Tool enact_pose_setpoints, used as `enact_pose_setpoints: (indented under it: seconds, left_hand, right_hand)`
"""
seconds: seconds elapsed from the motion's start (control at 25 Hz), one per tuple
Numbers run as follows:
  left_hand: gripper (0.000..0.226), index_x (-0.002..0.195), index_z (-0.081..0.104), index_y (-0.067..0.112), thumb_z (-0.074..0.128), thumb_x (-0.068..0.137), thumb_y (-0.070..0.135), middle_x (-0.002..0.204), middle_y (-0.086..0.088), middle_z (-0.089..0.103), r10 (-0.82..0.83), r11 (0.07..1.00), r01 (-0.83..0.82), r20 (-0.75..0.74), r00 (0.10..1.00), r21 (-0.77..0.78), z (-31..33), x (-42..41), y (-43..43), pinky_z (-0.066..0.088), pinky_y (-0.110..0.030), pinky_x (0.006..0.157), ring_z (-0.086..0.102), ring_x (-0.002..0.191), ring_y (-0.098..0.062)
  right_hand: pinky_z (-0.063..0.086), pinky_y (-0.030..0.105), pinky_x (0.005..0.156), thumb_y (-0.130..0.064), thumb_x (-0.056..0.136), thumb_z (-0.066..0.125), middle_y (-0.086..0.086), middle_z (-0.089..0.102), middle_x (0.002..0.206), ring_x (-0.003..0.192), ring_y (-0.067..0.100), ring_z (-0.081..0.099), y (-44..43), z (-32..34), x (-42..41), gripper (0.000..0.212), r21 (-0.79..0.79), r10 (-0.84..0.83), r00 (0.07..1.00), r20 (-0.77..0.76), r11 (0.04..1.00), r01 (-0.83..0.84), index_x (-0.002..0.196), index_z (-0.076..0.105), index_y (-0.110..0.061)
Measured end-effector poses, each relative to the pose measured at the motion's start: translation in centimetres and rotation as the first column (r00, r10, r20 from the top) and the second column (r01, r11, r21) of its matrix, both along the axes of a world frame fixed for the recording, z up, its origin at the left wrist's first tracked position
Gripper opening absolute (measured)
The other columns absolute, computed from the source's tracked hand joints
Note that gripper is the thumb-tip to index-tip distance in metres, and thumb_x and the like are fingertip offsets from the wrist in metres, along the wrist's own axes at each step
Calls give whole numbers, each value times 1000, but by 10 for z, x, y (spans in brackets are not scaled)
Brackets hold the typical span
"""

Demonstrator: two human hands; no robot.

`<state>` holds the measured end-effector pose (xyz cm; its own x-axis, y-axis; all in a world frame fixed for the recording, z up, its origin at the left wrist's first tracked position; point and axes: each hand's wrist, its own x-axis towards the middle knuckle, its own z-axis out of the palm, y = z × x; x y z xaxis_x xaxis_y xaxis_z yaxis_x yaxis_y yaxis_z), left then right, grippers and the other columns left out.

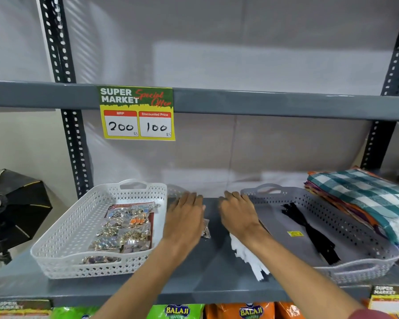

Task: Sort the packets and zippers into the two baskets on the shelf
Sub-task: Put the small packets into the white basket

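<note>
A white basket on the left of the grey shelf holds several clear packets of small trinkets. A grey basket on the right holds black zippers. My left hand lies palm down on the shelf between the baskets, fingers apart, beside a small packet at its right edge. My right hand rests palm down by the grey basket's left rim, over white zippers that stick out under the wrist. Whether either hand grips anything is hidden.
A stack of folded checked cloths leans on the grey basket's right side. A price sign hangs from the upper shelf edge. Snack bags fill the shelf below. A black softbox light stands at the left.
</note>
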<state>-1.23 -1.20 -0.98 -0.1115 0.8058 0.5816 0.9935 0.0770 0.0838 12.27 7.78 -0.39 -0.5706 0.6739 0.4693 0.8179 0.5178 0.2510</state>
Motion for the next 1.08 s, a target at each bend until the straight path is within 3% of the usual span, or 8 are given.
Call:
enact_pose_setpoints:
  seconds: [0.12, 0.2, 0.28, 0.36, 0.56, 0.68, 0.88, 1.08]
  left_hand:
    - [60, 149, 30, 11, 50, 94, 26, 160, -10, 30, 48, 995, -55, -95, 994, -78, -5, -5, 14, 22, -50, 122, 20, 151, -28]
    - [55, 138, 46, 11, 63, 89, 28, 148, -11, 49, 7, 976, -33, -121, 993, -216, 1, -20, 27, 28, -47, 119, 39, 142, -29]
    - [28, 115, 63, 14, 63, 89, 22, 119, -10, 70, -42, 956, 16, -84, 996, -293, 12, -37, 41, 41, -42, 109, 62, 116, -27]
    - [24, 112, 66, 17, 54, 92, 11, 113, -10, 70, -37, 929, 14, -55, 998, -370, 17, -51, 59, 44, -40, 102, 64, 110, -28]
    - [35, 125, 61, 20, 57, 91, 12, 130, -10, 63, -18, 840, -30, -84, 996, -542, 4, -67, 93, 29, -41, 111, 50, 126, -27]
    - [29, 119, 67, 19, 62, 90, 15, 129, -9, 63, -47, 833, -41, -144, 988, -551, -1, -66, 102, 25, -43, 111, 44, 129, -26]
    - [22, 100, 74, 17, 69, 82, 6, 121, -4, 67, -73, 828, 12, -85, 994, -560, 7, -72, 107, 22, -42, 110, 46, 124, -23]
    - [20, 95, 73, 17, 70, 79, 5, 108, -1, 71, -116, 869, 103, 3, 993, -485, 20, -73, 104, 29, -37, 102, 55, 113, -20]
  right_hand:
    - [45, 46, 105, -22, 100, 41, 14, 51, 144, 127, 32, 54, -16, 0, -19, 41, -73, 110, 963, -246, 989, -131, 137, 51, -7]
    - [50, 45, 100, -15, 98, 47, 12, 58, 136, 119, 31, 60, -16, -4, -26, 36, -200, 134, 930, -343, 957, -211, 132, 54, -6]
    - [57, 41, 87, -4, 95, 51, 14, 70, 112, 97, 27, 69, -7, -7, -32, 22, -353, 89, 912, -400, 903, -243, 111, 65, -3]
    - [58, 36, 78, -1, 94, 53, 15, 73, 97, 85, 26, 71, 6, -12, -37, 16, -470, -1, 919, -394, 859, -201, 97, 69, -1]
    - [41, 42, 98, -8, 96, 51, 15, 66, 117, 120, 32, 54, 22, -26, -49, 18, -557, -113, 972, -205, 830, -21, 105, 66, -5]
    - [38, 40, 97, -2, 93, 53, 14, 64, 117, 125, 31, 47, 27, -31, -50, 17, -531, -137, 972, -189, 847, 17, 102, 68, -5]
    - [39, 37, 98, -29, 96, 60, 12, 69, 111, 115, 26, 56, 27, -25, -45, 27, -563, -126, 957, -261, 825, -45, 95, 73, -5]
    - [49, 27, 91, -19, 92, 65, 9, 76, 100, 84, 12, 65, 30, -11, -38, 21, -627, -91, 924, -370, 759, -177, 92, 74, 0]
